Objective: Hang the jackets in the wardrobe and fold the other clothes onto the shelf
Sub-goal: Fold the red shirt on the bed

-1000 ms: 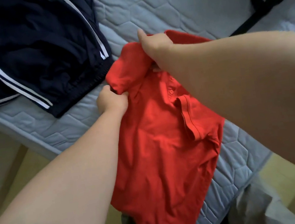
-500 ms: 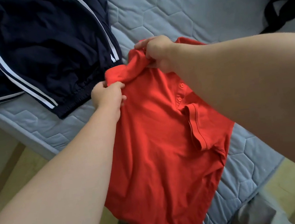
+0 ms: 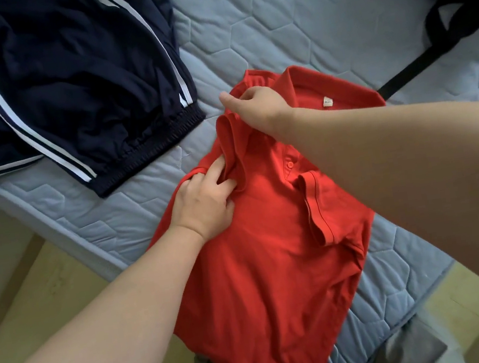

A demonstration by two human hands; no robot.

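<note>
Lying on the pale blue quilted mattress (image 3: 286, 21), the red cotton polo shirt (image 3: 273, 253) hung partly over its edge. The right hand (image 3: 261, 104) had fingers curled, clamped on fabric beside the collar. Just below it, the left hand (image 3: 205, 207) pressed flat, fingers apart, tips in a sleeve fold. A navy white-striped track jacket (image 3: 79, 80) lay left of both hands, apart from the shirt.
</note>
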